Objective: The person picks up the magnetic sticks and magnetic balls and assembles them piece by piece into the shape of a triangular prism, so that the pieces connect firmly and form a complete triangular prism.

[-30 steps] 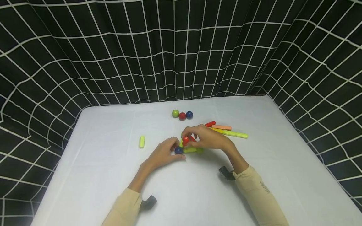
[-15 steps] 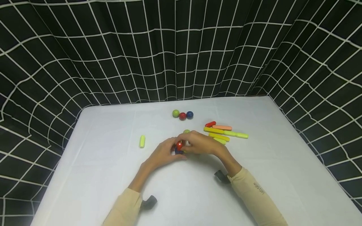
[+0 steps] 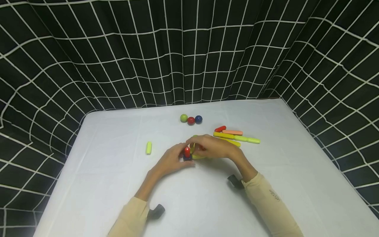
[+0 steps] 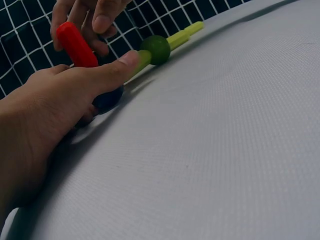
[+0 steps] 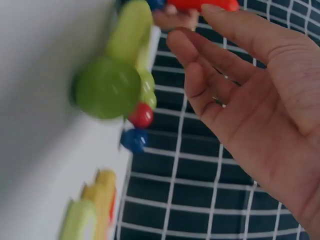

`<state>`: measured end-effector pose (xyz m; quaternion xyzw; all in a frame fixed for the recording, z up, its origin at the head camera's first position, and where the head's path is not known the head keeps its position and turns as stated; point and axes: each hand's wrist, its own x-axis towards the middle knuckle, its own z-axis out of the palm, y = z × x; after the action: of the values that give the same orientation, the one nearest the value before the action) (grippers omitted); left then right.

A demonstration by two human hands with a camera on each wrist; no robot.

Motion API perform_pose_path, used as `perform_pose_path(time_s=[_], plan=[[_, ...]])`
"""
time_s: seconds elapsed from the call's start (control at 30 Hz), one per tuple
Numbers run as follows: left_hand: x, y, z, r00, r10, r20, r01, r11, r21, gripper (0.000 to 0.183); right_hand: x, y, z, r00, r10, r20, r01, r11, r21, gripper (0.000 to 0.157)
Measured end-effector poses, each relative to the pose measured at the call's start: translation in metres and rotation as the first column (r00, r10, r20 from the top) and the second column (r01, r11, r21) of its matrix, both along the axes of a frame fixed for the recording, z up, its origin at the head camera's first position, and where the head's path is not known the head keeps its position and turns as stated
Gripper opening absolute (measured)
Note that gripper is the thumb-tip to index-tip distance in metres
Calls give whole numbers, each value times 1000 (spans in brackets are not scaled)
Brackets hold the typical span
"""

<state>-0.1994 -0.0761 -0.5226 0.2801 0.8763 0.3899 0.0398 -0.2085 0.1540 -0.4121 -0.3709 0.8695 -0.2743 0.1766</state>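
In the head view a red stick (image 3: 187, 152) stands upright on a dark blue ball (image 3: 188, 158). My left hand (image 3: 171, 161) holds that ball low on the table, thumb in front and fingers behind. The left wrist view shows the blue ball (image 4: 109, 101) partly hidden under the thumb. Just right of the red stick is my right hand (image 3: 214, 146), fingers loosely bent around nothing. Seen from the right wrist, its fingertips hang close to the red stick (image 5: 187, 4); contact is hard to tell. A yellow-green stick (image 5: 129, 35) leads from the blue ball to a green ball (image 5: 107, 89).
Behind the hands lie a green ball (image 3: 184, 118), a red ball (image 3: 190, 120) and a blue ball (image 3: 198, 119). Several sticks, including a salmon stick (image 3: 232, 132), lie at the right. A lone yellow-green stick (image 3: 149, 148) is at the left. Gridded dark curtains surround the white table (image 3: 112, 184).
The right hand carried the red stick left onto the blue ball, where it now stands upright. That hand has since drawn back slightly right. The left hand has stayed in place.
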Motion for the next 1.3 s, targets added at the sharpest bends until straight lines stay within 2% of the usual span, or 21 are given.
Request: perform_pose_path(time_s=[0.13, 0.23, 0.33, 0.5, 0.63, 0.73, 0.8, 0.93, 1.0, 1.07, 1.23, 1.3], plan=[[-1, 1, 0, 1000, -11, -17, 11, 1000, 0, 36, -4, 21, 11, 998, -52, -23, 52, 999, 2, 37], [-1, 1, 1, 1000, -12, -13, 12, 1000, 9, 29, -7, 42, 18, 991, -123, -42, 125, 991, 38, 35], [-1, 1, 1, 1000, -13, -16, 13, 1000, 15, 26, -11, 65, 23, 978, -204, -54, 208, 972, 111, 33], [-1, 0, 1, 1000, -10, -1, 10, 1000, 1, 26, -18, 105, 24, 945, -321, -60, 325, 907, 266, 28], [-1, 0, 3, 1000, -1, 15, 1, 1000, -6, 26, -20, 128, 24, 908, -416, -52, 401, 827, 393, 26], [-1, 0, 4, 1000, 0, 15, 0, 1000, 0, 26, -22, 137, 22, 884, -465, -33, 430, 786, 445, 25], [-2, 0, 5, 1000, -2, 17, 2, 1000, 1, 26, -24, 138, 20, 890, -456, -21, 419, 796, 437, 23], [0, 0, 4, 1000, 2, 29, -1, 1000, -7, 26, -27, 127, 15, 920, -391, 29, 353, 858, 374, 18], [0, 0, 4, 1000, 7, 29, -6, 1000, -7, 26, -27, 117, 13, 929, -364, 61, 317, 872, 372, 16], [0, 0, 3, 1000, 10, 27, -10, 1000, -2, 26, -26, 105, 11, 929, -359, 85, 295, 862, 413, 16], [-1, 1, 2, 1000, 6, 25, -6, 1000, 2, 26, -23, 81, 3, 915, -399, 52, 304, 771, 559, 20], [-2, 1, 2, 1000, 4, 26, -4, 1000, 0, 27, -22, 75, 0, 918, -395, 21, 311, 753, 579, 18]])
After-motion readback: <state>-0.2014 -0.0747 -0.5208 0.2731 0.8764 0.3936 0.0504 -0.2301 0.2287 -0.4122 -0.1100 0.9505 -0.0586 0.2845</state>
